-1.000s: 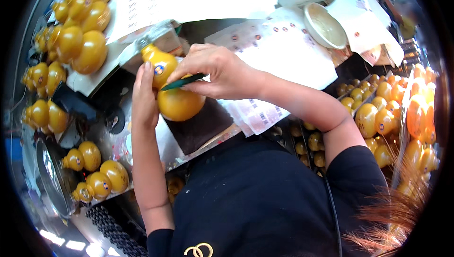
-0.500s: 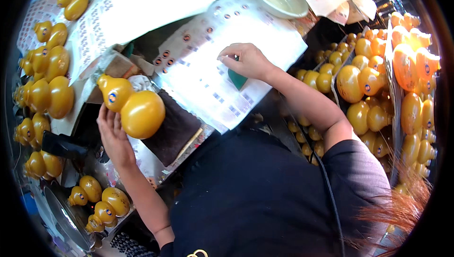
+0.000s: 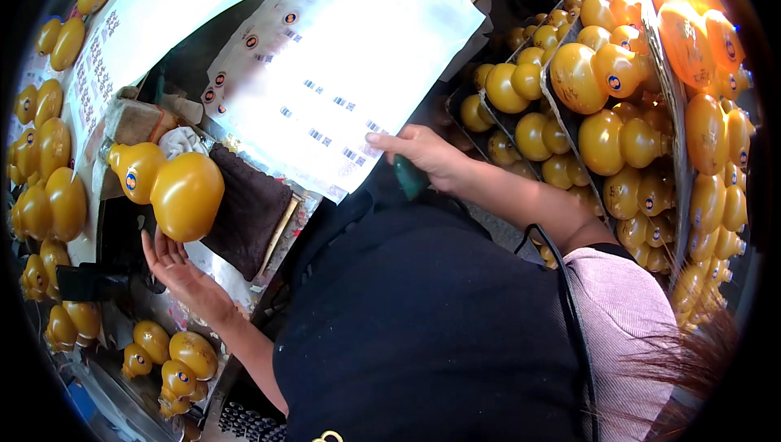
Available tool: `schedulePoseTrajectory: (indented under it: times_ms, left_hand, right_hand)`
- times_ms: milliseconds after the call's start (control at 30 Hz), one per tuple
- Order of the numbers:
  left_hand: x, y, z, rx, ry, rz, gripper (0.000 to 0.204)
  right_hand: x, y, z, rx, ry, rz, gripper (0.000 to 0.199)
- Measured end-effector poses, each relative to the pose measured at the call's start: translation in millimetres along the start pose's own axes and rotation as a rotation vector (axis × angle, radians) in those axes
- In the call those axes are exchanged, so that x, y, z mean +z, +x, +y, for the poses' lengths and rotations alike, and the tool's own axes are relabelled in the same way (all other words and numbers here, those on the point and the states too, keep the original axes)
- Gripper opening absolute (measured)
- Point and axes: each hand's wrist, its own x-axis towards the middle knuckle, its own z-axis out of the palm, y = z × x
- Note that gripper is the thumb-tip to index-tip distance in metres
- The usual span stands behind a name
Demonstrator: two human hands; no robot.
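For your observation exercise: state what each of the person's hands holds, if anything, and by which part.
The left hand, palm open, supports the yellow gourd under its large lower bulb. The right hand grips a green tool by its upper end, fingers on the sticker sheet.

The surface (image 3: 187, 59) is dark and crowded. A large white sticker sheet (image 3: 350, 76) lies on it near the middle, with small round labels along its far edge. A second white sheet (image 3: 154, 10) lies to the left of it. A dark brown cloth (image 3: 248, 210) lies near the front edge, and a big yellow gourd (image 3: 167, 185) lies on its side just beside the cloth. Smaller yellow gourds (image 3: 45, 173) stand in rows along the left edge.
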Motion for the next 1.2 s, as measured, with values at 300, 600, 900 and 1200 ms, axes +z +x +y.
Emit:
schedulePoseTrajectory:
  times_ms: [300,600,900,1200]
  left_hand:
    - [27.3,-6.5,2.9,0.008,0.255,-0.073,0.101]
    - [32.5,4.7,6.0,-0.001,0.315,-0.051,0.096]
    - [28.2,8.9,-2.2,0.003,0.319,-0.083,0.097]
    - [31.8,10.1,8.3,-0.006,0.254,-0.088,0.095]
  right_hand:
    - [-7.3,-1.9,24.6,0.01,0.074,0.107,0.021]
    - [-11.8,-15.5,-15.2,-0.586,-0.149,0.183,0.01]
    - [16.0,5.1,-58.2,-0.771,-0.651,0.022,0.014]
    - [-5.4,7.4,-107.2,-0.855,-1.372,0.33,0.043]
